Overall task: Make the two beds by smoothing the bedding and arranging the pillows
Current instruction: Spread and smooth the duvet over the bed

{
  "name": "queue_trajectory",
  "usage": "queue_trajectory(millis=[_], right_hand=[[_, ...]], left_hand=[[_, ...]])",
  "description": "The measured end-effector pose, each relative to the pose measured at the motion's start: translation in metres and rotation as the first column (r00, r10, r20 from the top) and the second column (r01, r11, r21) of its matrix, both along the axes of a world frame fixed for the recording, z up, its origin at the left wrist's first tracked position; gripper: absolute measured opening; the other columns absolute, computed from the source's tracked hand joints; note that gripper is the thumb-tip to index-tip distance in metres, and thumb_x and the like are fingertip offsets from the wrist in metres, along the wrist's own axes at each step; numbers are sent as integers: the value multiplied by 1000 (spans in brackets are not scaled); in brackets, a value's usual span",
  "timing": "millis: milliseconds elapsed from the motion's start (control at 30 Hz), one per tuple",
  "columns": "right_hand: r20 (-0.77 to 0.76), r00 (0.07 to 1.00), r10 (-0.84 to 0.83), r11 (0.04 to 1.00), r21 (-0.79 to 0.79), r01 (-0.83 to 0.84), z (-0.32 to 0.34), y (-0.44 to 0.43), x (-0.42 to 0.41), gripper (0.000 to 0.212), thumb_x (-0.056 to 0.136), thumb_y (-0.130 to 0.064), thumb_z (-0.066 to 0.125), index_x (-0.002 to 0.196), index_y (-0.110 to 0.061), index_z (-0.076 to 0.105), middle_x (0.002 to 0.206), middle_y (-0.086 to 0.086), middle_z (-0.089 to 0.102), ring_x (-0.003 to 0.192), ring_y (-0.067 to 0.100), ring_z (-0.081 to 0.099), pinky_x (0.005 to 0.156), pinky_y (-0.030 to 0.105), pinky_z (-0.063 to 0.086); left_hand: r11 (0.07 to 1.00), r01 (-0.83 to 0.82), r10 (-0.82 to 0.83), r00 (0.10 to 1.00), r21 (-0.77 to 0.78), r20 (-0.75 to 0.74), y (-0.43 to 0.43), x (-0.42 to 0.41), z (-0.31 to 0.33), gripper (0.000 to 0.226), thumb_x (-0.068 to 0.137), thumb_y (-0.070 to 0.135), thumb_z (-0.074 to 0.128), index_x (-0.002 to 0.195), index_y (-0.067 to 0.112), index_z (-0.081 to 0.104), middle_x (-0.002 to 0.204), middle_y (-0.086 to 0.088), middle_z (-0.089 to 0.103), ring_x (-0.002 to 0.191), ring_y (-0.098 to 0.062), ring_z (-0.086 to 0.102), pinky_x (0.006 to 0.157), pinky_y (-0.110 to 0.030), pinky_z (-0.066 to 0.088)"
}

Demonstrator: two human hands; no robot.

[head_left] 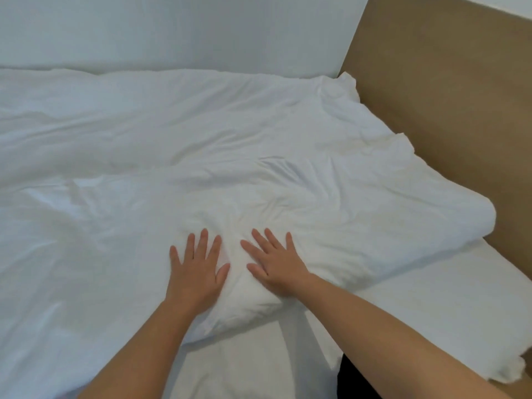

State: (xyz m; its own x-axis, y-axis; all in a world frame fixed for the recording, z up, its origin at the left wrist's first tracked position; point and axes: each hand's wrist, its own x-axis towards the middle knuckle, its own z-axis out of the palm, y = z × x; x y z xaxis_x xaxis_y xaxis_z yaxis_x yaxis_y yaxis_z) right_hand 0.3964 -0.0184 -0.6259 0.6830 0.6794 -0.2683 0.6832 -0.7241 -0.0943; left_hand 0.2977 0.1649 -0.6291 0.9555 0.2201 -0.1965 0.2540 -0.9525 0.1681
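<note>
Both forearms reach in; left hand [195, 272] and right hand [276, 267] lie flat, fingers spread, grasping nothing, on the duvet [230, 174]. Sweep outward from fingertips, pushing creases toward the headboard [449, 110].

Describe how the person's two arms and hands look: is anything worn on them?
Both forearms are bare, with no sleeves in view. The left hand and the right hand wear no gloves, and no rings, watch or bracelet show. The fingers are bare, with short nails.
</note>
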Motion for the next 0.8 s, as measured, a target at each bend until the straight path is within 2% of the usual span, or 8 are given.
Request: queue_trajectory(millis=[133,200,300,367,500,567,667,800], right_hand=[[43,998,49,998,-34,-48,-1,-45,34,57,100,-55,16,154,-42,3,164,-8,-6,151,19,-10,115,62,-9],[67,996,62,997,-58,-58,-4,-70,59,60,96,-58,9,154,-42,2,164,-9,-8,151,19,-12,114,64,-11],[105,993,62,996,-74,-54,-13,-106,101,64,93,-62,3,154,-43,-2,163,-9,-10,150,21,-14,112,64,-15],[147,987,64,996,-75,-54,-19,-124,130,66,92,-64,2,154,-42,0,164,-8,-9,151,22,-13,111,65,-16],[204,976,79,996,-60,-69,-31,-145,200,68,90,-65,1,154,-42,7,164,-6,-3,151,26,-7,109,69,-14],[234,971,37,998,-67,-21,-34,-154,239,70,87,-66,-5,153,-44,0,164,-7,-10,150,26,-12,107,71,-14],[268,960,-83,993,-55,101,-37,-177,298,73,82,-68,-12,152,-45,-8,163,-8,-15,150,25,-16,106,73,-13],[287,942,-174,978,-58,198,-43,-210,355,76,80,-67,-15,152,-45,-8,163,-9,-15,150,21,-13,106,74,-9]], left_hand=[[999,14,-12,999,37,-50,-45,26,-2,109,60,66,-44,155,24,-12,162,-5,-18,150,-28,-13,117,-58,-3],[999,10,-6,996,49,-86,-66,46,-7,112,59,65,-48,155,22,-8,162,-8,-14,150,-31,-9,117,-59,0],[998,4,0,998,62,-71,-94,84,-17,94,88,65,-18,154,15,27,160,-17,16,146,-40,21,111,-66,23],[998,22,-20,999,63,-36,-112,115,-26,82,97,61,0,147,11,41,155,-21,30,140,-43,33,103,-69,34],[991,92,-98,994,101,50,-151,187,-40,78,98,61,5,147,12,40,155,-23,29,142,-44,28,106,-69,23],[986,112,-121,991,126,60,-167,221,-44,76,97,60,7,148,12,38,156,-22,28,143,-44,26,106,-69,18],[980,123,-135,988,157,73,-182,265,-48,74,96,60,15,151,15,32,159,-19,22,145,-42,21,108,-70,21],[976,108,-129,987,188,99,-194,318,-49,78,91,63,2,156,21,13,163,-15,1,149,-38,0,114,-67,8]])
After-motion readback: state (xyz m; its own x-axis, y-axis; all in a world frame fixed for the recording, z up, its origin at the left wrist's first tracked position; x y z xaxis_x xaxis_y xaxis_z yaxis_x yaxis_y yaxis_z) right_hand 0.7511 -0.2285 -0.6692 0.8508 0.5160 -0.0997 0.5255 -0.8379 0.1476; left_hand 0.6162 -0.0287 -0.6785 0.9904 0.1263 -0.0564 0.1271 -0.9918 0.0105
